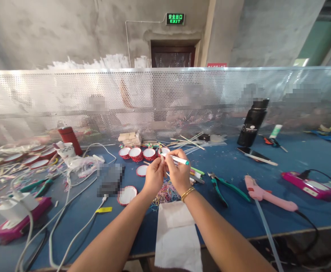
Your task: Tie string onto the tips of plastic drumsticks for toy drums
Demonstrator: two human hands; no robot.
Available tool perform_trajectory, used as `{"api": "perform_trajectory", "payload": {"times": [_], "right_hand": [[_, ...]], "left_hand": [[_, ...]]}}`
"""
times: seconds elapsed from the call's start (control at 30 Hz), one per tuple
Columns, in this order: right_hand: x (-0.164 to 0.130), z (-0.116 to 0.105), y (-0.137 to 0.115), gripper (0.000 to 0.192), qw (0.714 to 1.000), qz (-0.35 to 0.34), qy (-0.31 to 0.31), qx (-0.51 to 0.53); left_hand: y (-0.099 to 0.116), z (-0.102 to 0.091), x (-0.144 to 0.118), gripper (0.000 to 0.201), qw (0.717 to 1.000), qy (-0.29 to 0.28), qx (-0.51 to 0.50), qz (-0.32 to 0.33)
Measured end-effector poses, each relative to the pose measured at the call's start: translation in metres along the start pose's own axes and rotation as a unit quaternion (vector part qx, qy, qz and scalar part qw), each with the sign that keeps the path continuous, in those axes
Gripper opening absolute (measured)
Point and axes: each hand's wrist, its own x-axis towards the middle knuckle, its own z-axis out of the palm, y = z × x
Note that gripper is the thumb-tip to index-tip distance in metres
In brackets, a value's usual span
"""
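Both of my hands meet above the blue table. My right hand, with a gold bracelet at the wrist, pinches a thin white stick with a teal tip. My left hand grips the stick's left end. Just below the hands lies a tangle of coloured rubber bands. Several red-rimmed white caps sit behind the hands. A sheet of white paper lies at the near table edge between my forearms.
Teal-handled pliers and a pink glue gun lie to the right. A black bottle and a phone stand further back. At left are a red tumbler, white cables and a pink device. A perforated metal screen borders the table's far side.
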Motion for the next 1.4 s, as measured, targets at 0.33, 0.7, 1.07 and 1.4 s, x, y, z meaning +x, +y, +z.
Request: {"api": "perform_trajectory", "payload": {"times": [0.33, 0.7, 1.07, 1.4], "right_hand": [[-0.001, 0.001, -0.002, 0.018, 1.0, -0.005, 0.004, 0.017], [0.003, 0.0, 0.011, 0.021, 0.998, -0.018, 0.033, -0.042], [-0.003, 0.004, 0.022, 0.02, 0.995, -0.025, -0.024, -0.092], [-0.003, 0.004, 0.022, 0.02, 0.989, -0.036, -0.09, -0.108]], "left_hand": [[0.004, 0.0, -0.001, 0.049, 1.0, -0.003, 0.005, 0.008], [-0.002, -0.001, 0.001, 0.047, 1.0, -0.018, -0.002, 0.004], [-0.006, -0.003, 0.001, 0.05, 0.999, 0.004, -0.014, 0.051], [-0.021, -0.003, 0.003, 0.048, 0.999, 0.038, -0.017, 0.033]]}}
